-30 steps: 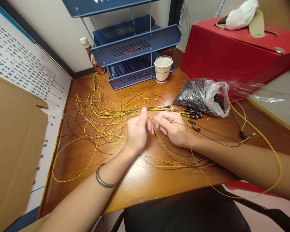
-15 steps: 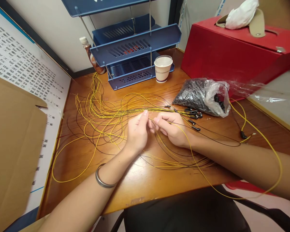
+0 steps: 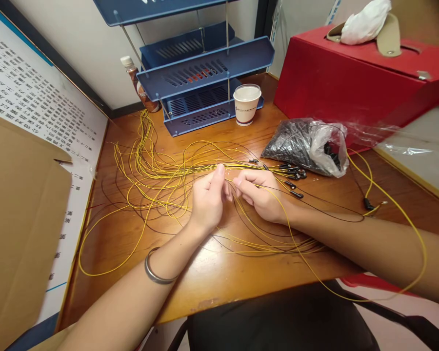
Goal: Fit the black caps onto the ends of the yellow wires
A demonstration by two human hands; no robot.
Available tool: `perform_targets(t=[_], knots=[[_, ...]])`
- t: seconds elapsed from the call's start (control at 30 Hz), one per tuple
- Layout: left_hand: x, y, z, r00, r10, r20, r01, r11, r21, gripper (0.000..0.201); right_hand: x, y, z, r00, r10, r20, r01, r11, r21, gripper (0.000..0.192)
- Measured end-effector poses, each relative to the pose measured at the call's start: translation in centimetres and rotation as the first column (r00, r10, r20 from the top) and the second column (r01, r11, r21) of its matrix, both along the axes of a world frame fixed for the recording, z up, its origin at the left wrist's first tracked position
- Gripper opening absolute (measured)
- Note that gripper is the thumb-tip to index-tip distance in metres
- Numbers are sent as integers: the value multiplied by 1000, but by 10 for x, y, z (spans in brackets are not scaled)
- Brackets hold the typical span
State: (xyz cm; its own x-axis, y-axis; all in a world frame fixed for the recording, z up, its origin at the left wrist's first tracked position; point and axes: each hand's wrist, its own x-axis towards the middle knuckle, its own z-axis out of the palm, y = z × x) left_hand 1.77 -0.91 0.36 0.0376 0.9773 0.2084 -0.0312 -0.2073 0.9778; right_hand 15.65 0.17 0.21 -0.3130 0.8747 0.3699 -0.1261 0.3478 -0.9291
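Note:
My left hand (image 3: 209, 201) is closed, thumb pressed against the curled fingers; what it holds is hidden from this side. Just right of it, the thumb and fingers of my right hand (image 3: 266, 199) pinch a thin yellow wire (image 3: 289, 220), which loops out over my right forearm and back. The fingertips of both hands nearly meet. Behind them lies a bundle of yellow and black wires (image 3: 161, 171), with several black plugs (image 3: 294, 171) at its right end. More wires pass beneath my hands. A black angled connector (image 3: 368, 204) hangs near my right forearm.
A clear plastic bag of black parts (image 3: 296, 144) lies right of the plugs, before a red box (image 3: 336, 78). A paper cup (image 3: 246, 108) stands beside the blue tray rack (image 3: 205, 73); a bottle (image 3: 141, 87) is behind. Cardboard (image 3: 22, 219) borders the left side.

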Motion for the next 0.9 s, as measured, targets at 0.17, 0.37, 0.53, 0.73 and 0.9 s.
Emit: perform_targets(t=[0.17,0.37,0.53,0.73,0.9], knots=[[1,-1,0,999,-26,-41,28,998,57,57,0,0,1,999,36,-27,-36,999,13,34],[2,0,-1,999,-31,-39,33,997,63,56,0,0,1,999,37,-24,-37,999,5,33],[1,0,0,1000,3,-28,-1,999,49,57,0,0,0,1000,12,4,-12,1000,-5,33],[0,2,1,997,75,-4,-75,997,3,58,0,0,-1,999,-14,31,15,1000,-22,33],[2,2,5,991,125,46,-123,992,-38,59,1,-1,-1,999,-15,30,16,1000,-25,33]])
